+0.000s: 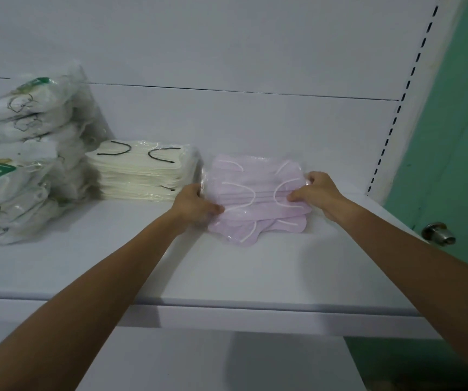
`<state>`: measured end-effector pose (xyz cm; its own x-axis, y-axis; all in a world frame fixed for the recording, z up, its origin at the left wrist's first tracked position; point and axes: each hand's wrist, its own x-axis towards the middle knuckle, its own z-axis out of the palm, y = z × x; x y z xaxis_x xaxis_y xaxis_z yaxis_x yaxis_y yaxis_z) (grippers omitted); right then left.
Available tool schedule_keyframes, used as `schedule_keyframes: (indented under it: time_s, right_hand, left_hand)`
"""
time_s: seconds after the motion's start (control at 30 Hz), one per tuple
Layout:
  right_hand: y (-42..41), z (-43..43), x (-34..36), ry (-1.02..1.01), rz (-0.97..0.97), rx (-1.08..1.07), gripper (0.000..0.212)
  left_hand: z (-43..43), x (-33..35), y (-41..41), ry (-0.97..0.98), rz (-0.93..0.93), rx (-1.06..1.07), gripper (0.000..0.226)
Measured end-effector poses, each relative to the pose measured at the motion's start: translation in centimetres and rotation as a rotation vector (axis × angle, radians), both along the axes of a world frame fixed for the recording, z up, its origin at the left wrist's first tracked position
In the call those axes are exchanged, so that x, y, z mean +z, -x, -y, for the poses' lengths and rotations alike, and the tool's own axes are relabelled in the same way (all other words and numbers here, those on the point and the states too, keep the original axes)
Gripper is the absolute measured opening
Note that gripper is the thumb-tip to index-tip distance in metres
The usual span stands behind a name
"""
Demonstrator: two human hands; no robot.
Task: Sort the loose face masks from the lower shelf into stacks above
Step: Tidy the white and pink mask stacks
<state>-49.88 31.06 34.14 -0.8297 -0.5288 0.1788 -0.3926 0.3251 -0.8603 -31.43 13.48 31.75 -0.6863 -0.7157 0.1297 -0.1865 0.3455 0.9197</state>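
Head view: the pink mask stack (255, 190) lies flat on the white shelf (227, 272), long axis left to right along the shelf front. The left hand (196, 204) and right hand (319, 193) pinch its ends. The cream mask stack (142, 173) sits just left, with the bagged masks (21, 165) beyond. A green wall (453, 136) and a door knob (438, 234) are to the right.

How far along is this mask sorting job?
Done: a neat stack of cream masks sits on the upper shelf beside a heap of bagged masks. In hand: the left hand and right hand grip the ends of the pink stack, whose lower masks splay out unevenly. Left: hard to say; what waits below is not in view.
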Motion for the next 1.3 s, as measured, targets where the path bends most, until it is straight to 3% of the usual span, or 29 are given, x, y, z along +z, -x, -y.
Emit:
schedule_keyframes:
  time_s: [0.13, 0.3, 0.47, 0.63, 0.77, 1.0, 1.07, 1.2, 1.3]
  right_hand:
    - [-0.9, -0.4, 0.9, 0.202, -0.095, 0.039, 0.04]
    - [-0.9, -1.7, -0.2, 0.311, 0.008, 0.106, 0.046]
    - [-0.5, -2.7, -1.9, 0.242, 0.07, 0.116, 0.05]
    - [0.3, -2.2, -1.6, 0.043, 0.136, -0.012, 0.075]
    - [-0.1, -1.5, -1.1, -0.13, 0.201, -0.017, 0.034]
    - [0.1, -2.1, -0.1, -0.128, 0.332, 0.118, 0.017]
    - [0.1, -2.2, 0.2, -0.132, 0.318, 0.116, 0.024]
    - [-0.2, -1.9, 0.1, -0.128, 0.276, 0.081, 0.032]
    - [0.2, -1.6, -0.6, -0.097, 0.242, 0.038, 0.039]
  left_hand:
    - [0.2, 0.8, 0.1, 0.127, -0.211, 0.086, 0.033]
    - [-1.0, -0.5, -1.4, 0.028, -0.267, -0.077, 0.064]
    - [-1.0, -0.7, -1.5, 0.143, -0.181, -0.115, 0.055]
    - [-1.1, -0.4, 0.0, 0.135, 0.012, 0.009, 0.084]
    - [-1.0, -0.6, 0.9, 0.296, 0.199, 0.165, 0.073]
    - [0.2, -0.7, 1.4, 0.133, 0.158, 0.178, 0.085]
    - [0.5, -0.6, 1.4, 0.086, 0.174, 0.192, 0.079]
    - [1.0, -0.4, 1.5, -0.057, 0.144, 0.144, 0.042]
    - [1.2, -0.6, 1.8, -0.055, 0.109, 0.121, 0.057]
